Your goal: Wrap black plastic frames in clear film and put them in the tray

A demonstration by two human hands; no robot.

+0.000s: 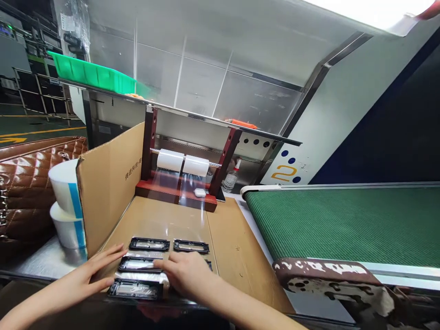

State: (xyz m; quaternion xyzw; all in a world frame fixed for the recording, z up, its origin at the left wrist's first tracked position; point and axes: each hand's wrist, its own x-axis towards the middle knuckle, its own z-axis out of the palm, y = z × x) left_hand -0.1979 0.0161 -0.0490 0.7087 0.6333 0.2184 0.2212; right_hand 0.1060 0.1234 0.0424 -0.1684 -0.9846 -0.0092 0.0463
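Observation:
Several flat black rectangular plastic frames lie in two columns on clear film over the cardboard. In the near left column are the front frame (135, 288), a middle frame (137, 263) and a back frame (149, 244). To the right lies another black frame (191, 246), with part of one more showing behind my right hand. My left hand (94, 270) is open, fingers apart, at the left ends of the front and middle frames. My right hand (189, 272) has its fingers curled together over the right end of the middle frame; whatever they pinch is hidden.
Behind the frames, a dark red wooden stand (177, 197) carries two rolls of clear film (184, 162). A cardboard panel (112, 178), white rolls (65, 201) and a brown quilted bag (30, 188) stand left. A green conveyor belt (343, 224) runs at right; a green tray (92, 75) sits above.

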